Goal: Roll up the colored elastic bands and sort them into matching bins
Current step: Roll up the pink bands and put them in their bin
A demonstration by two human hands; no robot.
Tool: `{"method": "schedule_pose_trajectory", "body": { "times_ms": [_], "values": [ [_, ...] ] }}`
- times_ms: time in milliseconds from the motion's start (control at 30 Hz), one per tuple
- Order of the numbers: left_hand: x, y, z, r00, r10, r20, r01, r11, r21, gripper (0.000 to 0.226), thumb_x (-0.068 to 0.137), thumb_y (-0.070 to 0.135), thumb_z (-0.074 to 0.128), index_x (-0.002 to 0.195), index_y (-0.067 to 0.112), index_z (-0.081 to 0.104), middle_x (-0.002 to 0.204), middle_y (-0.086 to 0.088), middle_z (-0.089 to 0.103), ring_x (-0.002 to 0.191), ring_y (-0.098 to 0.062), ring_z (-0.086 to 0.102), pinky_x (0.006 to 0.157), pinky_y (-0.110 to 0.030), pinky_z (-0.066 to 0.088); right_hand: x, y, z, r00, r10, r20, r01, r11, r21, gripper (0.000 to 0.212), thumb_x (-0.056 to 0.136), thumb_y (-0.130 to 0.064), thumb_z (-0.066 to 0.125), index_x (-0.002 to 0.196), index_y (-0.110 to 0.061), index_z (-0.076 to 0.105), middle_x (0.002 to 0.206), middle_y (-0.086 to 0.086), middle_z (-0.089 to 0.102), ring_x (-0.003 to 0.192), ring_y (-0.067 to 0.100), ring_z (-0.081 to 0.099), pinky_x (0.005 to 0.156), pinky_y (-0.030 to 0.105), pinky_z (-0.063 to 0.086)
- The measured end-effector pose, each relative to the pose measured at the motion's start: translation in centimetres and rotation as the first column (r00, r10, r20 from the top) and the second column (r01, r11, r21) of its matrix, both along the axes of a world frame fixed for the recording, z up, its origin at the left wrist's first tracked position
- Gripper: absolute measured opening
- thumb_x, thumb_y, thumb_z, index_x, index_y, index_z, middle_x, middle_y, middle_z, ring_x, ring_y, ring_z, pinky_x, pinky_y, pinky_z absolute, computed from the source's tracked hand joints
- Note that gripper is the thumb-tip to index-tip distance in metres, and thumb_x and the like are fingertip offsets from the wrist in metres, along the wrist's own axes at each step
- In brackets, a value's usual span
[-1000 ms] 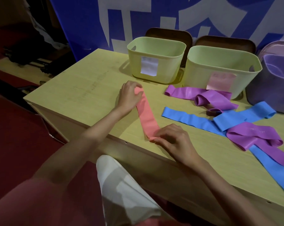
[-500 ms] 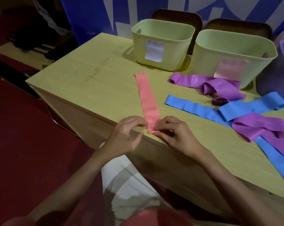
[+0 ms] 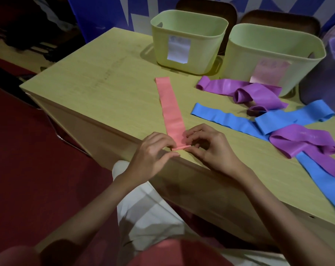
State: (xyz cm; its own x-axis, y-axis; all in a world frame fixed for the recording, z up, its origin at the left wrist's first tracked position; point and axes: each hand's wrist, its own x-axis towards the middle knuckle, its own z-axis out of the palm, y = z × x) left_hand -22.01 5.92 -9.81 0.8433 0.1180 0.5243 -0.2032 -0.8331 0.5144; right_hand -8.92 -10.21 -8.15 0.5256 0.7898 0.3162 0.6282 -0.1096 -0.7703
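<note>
A pink elastic band (image 3: 169,104) lies flat on the wooden table (image 3: 109,89), running from the front edge toward the bins. Its near end is curled into a small roll. My left hand (image 3: 153,152) pinches the roll's left side and my right hand (image 3: 207,148) pinches its right side. Purple bands (image 3: 245,91) and blue bands (image 3: 230,120) lie loose to the right. Two pale green bins stand at the back: the left bin (image 3: 187,41) has a white label, the right bin (image 3: 274,56) a pink label.
A purple bin (image 3: 328,77) stands at the far right edge. Two dark chair backs (image 3: 207,8) rise behind the bins. The table's front edge runs just under my hands. Dark red floor lies to the left.
My left hand left the far end of the pink band and came to the near end beside my right hand. The near end now has a small rolled fold.
</note>
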Motion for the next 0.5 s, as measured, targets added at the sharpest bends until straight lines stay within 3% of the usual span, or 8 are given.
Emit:
{"method": "schedule_pose_trajectory", "body": {
  "times_ms": [67,200,367,500],
  "values": [
    [0.1,0.0,0.1,1.000,0.006,-0.011,-0.006,1.000,-0.021,0.018,0.082,0.023,0.071,0.088,0.007,0.068,0.089,0.002,0.066,0.084,-0.018,0.059,0.076,-0.037,0.048,0.0,0.2,-0.2,0.999,-0.003,0.049,0.004,1.000,-0.017,0.010,0.077,-0.006,0.078,0.087,-0.006,0.075,0.102,0.004,0.065,0.078,0.017,0.065,0.069,0.021,0.052],
    [0.3,-0.2,0.1,0.999,0.041,-0.013,-0.041,0.999,-0.004,0.012,0.084,0.018,0.069,0.087,0.006,0.067,0.085,0.001,0.065,0.082,-0.016,0.057,0.074,-0.035,0.047,-0.3,0.5,-0.7,0.988,-0.017,0.151,0.021,1.000,-0.020,0.007,0.081,-0.004,0.074,0.088,-0.006,0.074,0.099,0.003,0.065,0.086,0.019,0.066,0.071,0.030,0.052],
    [0.3,-0.7,0.0,0.998,0.062,0.032,-0.064,0.995,0.071,0.008,0.088,0.010,0.066,0.084,0.002,0.067,0.084,-0.004,0.065,0.080,-0.020,0.059,0.072,-0.036,0.048,-0.9,0.1,-1.1,0.972,-0.008,0.235,0.020,0.999,-0.046,0.007,0.088,-0.006,0.067,0.094,-0.006,0.071,0.102,0.001,0.060,0.094,0.015,0.064,0.077,0.033,0.053],
    [-0.1,-0.9,0.0,0.998,0.063,0.020,-0.065,0.988,0.139,0.007,0.090,0.007,0.064,0.089,0.001,0.067,0.088,-0.006,0.065,0.083,-0.020,0.059,0.075,-0.036,0.049,-1.4,-0.4,-1.0,0.918,-0.010,0.397,0.056,0.993,-0.106,0.013,0.090,-0.010,0.065,0.098,-0.003,0.072,0.102,0.008,0.061,0.092,0.023,0.063,0.073,0.038,0.055]
  ]
}}
